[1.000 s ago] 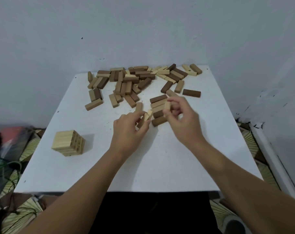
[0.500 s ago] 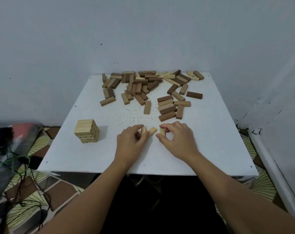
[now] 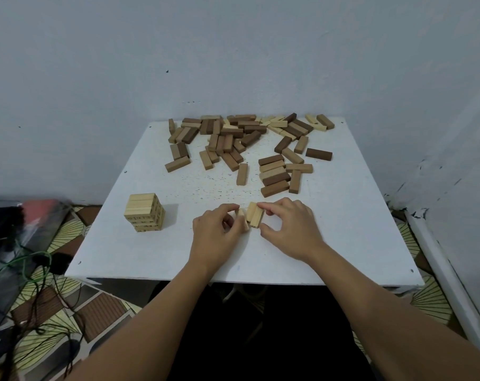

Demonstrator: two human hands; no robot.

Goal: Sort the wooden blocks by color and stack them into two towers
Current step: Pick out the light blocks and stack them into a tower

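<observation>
Now the left hand (image 3: 215, 232) pinches one pale block (image 3: 242, 218), while the right hand (image 3: 289, 226) pinches two pale blocks (image 3: 254, 218) lying side by side on the surface (image 3: 343, 215), long axes pointing away and slightly right.

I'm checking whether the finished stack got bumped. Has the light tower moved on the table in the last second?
No. The light tower keeps its spot by the table's front left edge; only the head camera shifted.
</observation>
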